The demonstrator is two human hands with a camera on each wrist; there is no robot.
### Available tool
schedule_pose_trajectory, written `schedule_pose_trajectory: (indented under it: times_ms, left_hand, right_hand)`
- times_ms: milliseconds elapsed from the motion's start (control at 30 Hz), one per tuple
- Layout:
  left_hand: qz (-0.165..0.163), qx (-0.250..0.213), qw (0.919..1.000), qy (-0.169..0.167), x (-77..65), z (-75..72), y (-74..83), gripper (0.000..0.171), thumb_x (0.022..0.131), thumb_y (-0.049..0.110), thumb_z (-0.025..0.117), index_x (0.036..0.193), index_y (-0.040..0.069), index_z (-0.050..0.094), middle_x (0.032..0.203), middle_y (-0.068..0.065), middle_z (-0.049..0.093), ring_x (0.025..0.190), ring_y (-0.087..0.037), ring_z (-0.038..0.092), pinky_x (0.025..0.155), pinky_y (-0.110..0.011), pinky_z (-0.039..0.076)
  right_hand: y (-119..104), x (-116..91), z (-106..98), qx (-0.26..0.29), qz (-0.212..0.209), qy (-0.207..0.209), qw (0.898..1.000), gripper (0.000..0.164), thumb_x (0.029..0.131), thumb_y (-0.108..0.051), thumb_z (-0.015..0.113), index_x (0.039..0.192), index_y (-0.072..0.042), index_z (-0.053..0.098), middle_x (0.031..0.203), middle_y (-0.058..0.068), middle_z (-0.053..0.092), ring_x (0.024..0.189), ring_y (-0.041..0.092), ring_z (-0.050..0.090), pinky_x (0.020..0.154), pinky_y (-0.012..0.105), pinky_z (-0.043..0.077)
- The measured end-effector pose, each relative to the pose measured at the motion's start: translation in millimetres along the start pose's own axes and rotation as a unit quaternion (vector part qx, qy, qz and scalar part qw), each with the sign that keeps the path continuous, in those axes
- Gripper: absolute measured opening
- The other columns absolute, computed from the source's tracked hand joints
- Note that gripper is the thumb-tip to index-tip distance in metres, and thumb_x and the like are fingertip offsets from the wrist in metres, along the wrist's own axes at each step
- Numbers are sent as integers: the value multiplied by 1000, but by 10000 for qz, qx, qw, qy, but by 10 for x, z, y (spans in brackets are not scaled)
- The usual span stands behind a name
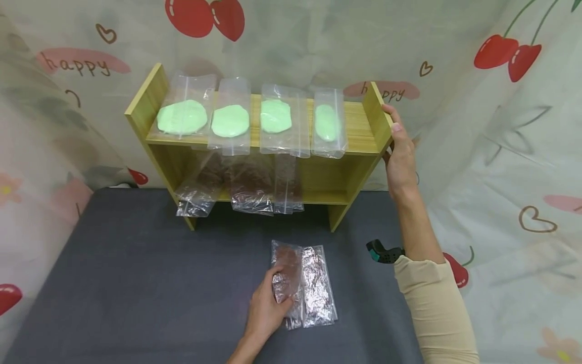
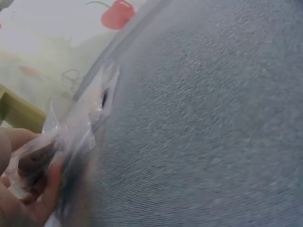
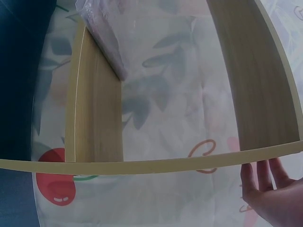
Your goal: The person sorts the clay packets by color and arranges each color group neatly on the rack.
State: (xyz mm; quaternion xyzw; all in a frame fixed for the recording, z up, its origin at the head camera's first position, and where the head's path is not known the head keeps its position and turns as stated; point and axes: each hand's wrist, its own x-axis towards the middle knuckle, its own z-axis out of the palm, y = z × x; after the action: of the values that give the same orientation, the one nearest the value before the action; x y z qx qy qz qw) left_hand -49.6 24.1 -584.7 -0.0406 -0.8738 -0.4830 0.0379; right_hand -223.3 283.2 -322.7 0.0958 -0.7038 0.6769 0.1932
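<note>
A two-tier wooden shelf (image 1: 318,197) stands at the back of the grey table. My right hand (image 1: 402,156) holds its right side panel (image 1: 382,119), and in the right wrist view the fingertips (image 3: 262,175) touch the panel's outer side. Near the table's front, my left hand (image 1: 265,308) grips a clear plastic bag (image 1: 287,268) with something flat and brown inside. The left wrist view shows the thumb and fingers pinching this bag (image 2: 35,163). Right beside it lies another clear, shiny bag (image 1: 317,288).
Several zip bags with pale green slabs (image 1: 231,121) lie along the upper tier. On the lower tier, bags with brown contents (image 1: 252,184) hang over the front edge. A printed curtain (image 1: 291,45) surrounds the grey table (image 1: 136,278).
</note>
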Motion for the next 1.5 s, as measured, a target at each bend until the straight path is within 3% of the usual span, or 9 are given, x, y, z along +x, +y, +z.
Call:
schedule_pose_trajectory:
  times_ms: [167, 267, 433, 633, 767, 833, 900, 1067, 1500]
  left_hand:
    - [-300, -878, 9951, -332, 44, -82, 73, 85, 67, 10, 89, 141, 23, 48, 132, -19, 58, 103, -41, 62, 50, -33, 54]
    - [-426, -1244, 9897, -568, 54, -120, 125, 85, 71, 14, 88, 144, 25, 45, 138, -18, 54, 91, -38, 65, 38, -27, 48]
    - [-115, -1223, 9908, -570, 63, -161, 200, 77, 78, 18, 82, 145, 28, 46, 141, -12, 53, 101, -30, 65, 71, -35, 56]
    - [155, -1439, 9883, -476, 66, -189, 278, 74, 80, 5, 69, 145, 32, 46, 147, -5, 49, 133, -26, 46, 105, -55, 37]
    - [222, -1622, 9847, -593, 67, -233, 347, 79, 80, 2, 67, 147, 35, 43, 144, -3, 50, 83, -13, 63, 74, -39, 54]
    - [229, -1811, 9809, -669, 65, -259, 387, 79, 82, 3, 70, 147, 36, 41, 144, -7, 49, 61, -10, 56, 49, -31, 50]
    - [213, -2079, 9753, -717, 68, -281, 426, 79, 83, 4, 72, 148, 35, 40, 146, -12, 47, 60, -12, 60, 38, -28, 44]
    - [178, -2806, 9567, -758, 82, -320, 530, 77, 82, 6, 77, 145, 30, 39, 143, -22, 49, 91, -33, 70, 49, -34, 55]
    - [713, -3160, 9426, -816, 262, -393, 808, 49, 85, 3, 76, 127, 16, 55, 132, -8, 56, 80, -20, 72, 49, -38, 55]
  right_hand:
    - [-2, 1, 2, 19, 3, -9, 10000, 48, 102, -44, 37, 145, -28, 50, 124, 11, 48, 115, 23, 43, 99, 46, 33]
    - [-4, 0, -1, 11, 11, 4, 10000, 48, 102, -45, 37, 145, -28, 50, 126, 10, 47, 117, 23, 42, 100, 47, 32]
    - [-9, -3, -2, -2, 15, 17, 10000, 48, 102, -44, 36, 145, -28, 50, 126, 10, 47, 117, 23, 42, 100, 47, 32]
    - [-18, -5, 4, -38, 26, 7, 10000, 48, 102, -44, 36, 145, -28, 50, 126, 10, 47, 118, 24, 42, 101, 48, 31]
    - [-18, -5, 5, -62, 15, 18, 10000, 48, 102, -44, 36, 145, -28, 50, 127, 10, 47, 119, 24, 41, 102, 48, 30]
    - [-18, -5, 5, -50, 10, 20, 10000, 48, 102, -44, 36, 145, -28, 50, 127, 10, 47, 119, 24, 41, 102, 48, 30]
    - [-16, -6, 4, -60, 8, 14, 10000, 48, 102, -44, 36, 145, -28, 50, 127, 10, 47, 119, 24, 42, 101, 47, 31]
    - [-14, -10, -2, -51, 32, 25, 10000, 48, 102, -45, 36, 145, -28, 50, 126, 10, 47, 117, 23, 42, 100, 47, 32]
    - [-18, -9, 6, -94, 12, 16, 10000, 47, 103, -43, 35, 145, -29, 49, 128, 9, 47, 119, 23, 41, 101, 49, 30]
